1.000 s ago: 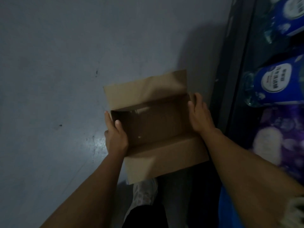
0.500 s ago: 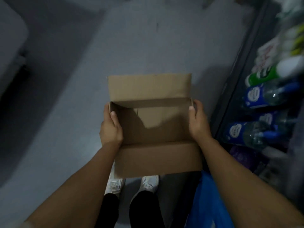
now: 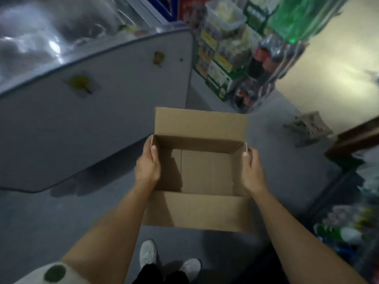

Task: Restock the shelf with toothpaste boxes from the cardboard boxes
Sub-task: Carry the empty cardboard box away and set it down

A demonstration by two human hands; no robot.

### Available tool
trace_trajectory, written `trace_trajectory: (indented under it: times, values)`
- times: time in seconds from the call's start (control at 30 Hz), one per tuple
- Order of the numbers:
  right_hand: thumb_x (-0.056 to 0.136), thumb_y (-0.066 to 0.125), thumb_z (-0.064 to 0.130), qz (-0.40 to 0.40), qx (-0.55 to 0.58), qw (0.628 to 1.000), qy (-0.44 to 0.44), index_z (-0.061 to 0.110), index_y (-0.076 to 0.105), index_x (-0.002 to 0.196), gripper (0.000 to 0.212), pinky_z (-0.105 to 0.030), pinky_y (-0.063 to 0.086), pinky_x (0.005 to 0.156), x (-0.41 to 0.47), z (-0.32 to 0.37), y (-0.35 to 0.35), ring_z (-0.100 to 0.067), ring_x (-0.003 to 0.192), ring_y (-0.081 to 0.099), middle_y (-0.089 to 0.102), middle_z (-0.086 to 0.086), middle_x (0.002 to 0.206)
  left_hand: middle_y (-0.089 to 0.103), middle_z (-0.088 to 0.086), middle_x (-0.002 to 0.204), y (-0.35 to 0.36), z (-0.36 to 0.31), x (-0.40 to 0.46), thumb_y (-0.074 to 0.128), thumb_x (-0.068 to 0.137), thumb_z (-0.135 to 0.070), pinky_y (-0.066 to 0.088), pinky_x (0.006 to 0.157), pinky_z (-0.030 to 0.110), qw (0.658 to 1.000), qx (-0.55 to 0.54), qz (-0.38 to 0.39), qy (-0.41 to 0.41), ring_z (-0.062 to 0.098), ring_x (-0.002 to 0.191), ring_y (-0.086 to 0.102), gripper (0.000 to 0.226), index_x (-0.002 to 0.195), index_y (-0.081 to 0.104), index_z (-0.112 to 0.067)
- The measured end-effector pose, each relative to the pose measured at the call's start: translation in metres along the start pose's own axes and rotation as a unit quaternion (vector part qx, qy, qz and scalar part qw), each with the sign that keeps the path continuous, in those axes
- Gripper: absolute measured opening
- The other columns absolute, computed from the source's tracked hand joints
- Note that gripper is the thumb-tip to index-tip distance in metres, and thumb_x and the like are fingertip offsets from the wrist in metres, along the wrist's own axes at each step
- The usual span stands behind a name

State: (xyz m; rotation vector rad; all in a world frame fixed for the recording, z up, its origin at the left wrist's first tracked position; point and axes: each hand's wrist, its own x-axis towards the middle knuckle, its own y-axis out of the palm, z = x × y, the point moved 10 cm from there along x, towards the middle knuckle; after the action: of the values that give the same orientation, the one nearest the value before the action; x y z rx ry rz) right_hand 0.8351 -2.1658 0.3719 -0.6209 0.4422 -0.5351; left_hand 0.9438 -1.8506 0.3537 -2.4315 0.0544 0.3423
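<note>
An open brown cardboard box [image 3: 205,171] hangs in front of me above the floor, its flaps spread front and back. Nothing shows inside it; the bare bottom is visible. My left hand [image 3: 148,165] grips the box's left wall, thumb over the rim. My right hand [image 3: 251,171] grips the right wall the same way. No toothpaste boxes are in view. Part of a shelf [image 3: 346,228] with bottles shows at the right edge.
A white chest freezer [image 3: 92,111] fills the left. Stacked drink cartons [image 3: 219,64] and wrapped dark bottles [image 3: 260,74] stand ahead. A crumpled piece of cardboard [image 3: 307,128] lies on the grey floor to the right. My white shoes [image 3: 170,261] are below.
The box has come up off the floor in both hands, and my view has swung up from the floor by the shelf toward the freezer and drink stacks.
</note>
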Motion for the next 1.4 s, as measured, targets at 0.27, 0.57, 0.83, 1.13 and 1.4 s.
trace_trajectory:
  times: [0.27,0.57,0.83,1.13,1.4]
  values:
    - [0.104,0.026,0.036,0.153,-0.032,0.976,-0.150,0.018,0.034,0.141,0.042,-0.029,0.033,0.084,-0.041,0.208,0.138,-0.029,0.118,0.049,0.049,-0.010,0.135,0.051,0.013,0.140,-0.226,0.091,-0.021,0.023,0.103,-0.041,0.039,0.098,0.042,0.979,-0.046,-0.169,-0.108,0.038,0.124,0.049,0.047,0.150,0.025,-0.035]
    - [0.103,0.026,0.039,0.413,-0.101,0.829,-0.363,0.019,0.038,0.135,0.039,-0.033,0.036,0.077,-0.223,0.379,0.354,-0.025,0.097,0.052,0.054,-0.005,0.113,0.036,0.004,0.153,-0.403,0.249,-0.199,0.021,0.104,-0.039,0.030,0.108,0.035,0.859,-0.125,-0.410,-0.279,0.030,0.136,0.038,0.050,0.152,0.022,-0.027]
    - [0.103,0.027,0.037,0.565,-0.122,0.656,-0.485,0.014,0.041,0.130,0.038,-0.037,0.040,0.079,-0.497,0.446,0.498,-0.026,0.094,0.051,0.055,-0.011,0.112,0.033,0.008,0.154,-0.500,0.388,-0.403,0.023,0.104,-0.037,0.027,0.112,0.037,0.709,-0.131,-0.557,-0.412,0.032,0.138,0.035,0.050,0.151,0.025,-0.023]
    - [0.104,0.028,0.035,0.639,-0.150,0.524,-0.543,0.011,0.041,0.130,0.037,-0.033,0.035,0.076,-0.814,0.488,0.609,-0.028,0.095,0.051,0.055,-0.014,0.115,0.033,0.006,0.154,-0.617,0.524,-0.597,0.021,0.104,-0.037,0.026,0.113,0.041,0.577,-0.157,-0.646,-0.475,0.031,0.138,0.034,0.049,0.151,0.025,-0.028]
    - [0.102,0.031,0.037,0.672,-0.145,0.426,-0.588,0.013,0.045,0.127,0.037,-0.032,0.034,0.079,-1.075,0.524,0.706,-0.031,0.105,0.054,0.057,-0.016,0.118,0.044,0.008,0.147,-0.730,0.639,-0.727,0.021,0.104,-0.039,0.034,0.106,0.041,0.479,-0.180,-0.702,-0.496,0.035,0.130,0.043,0.046,0.149,0.028,-0.032]
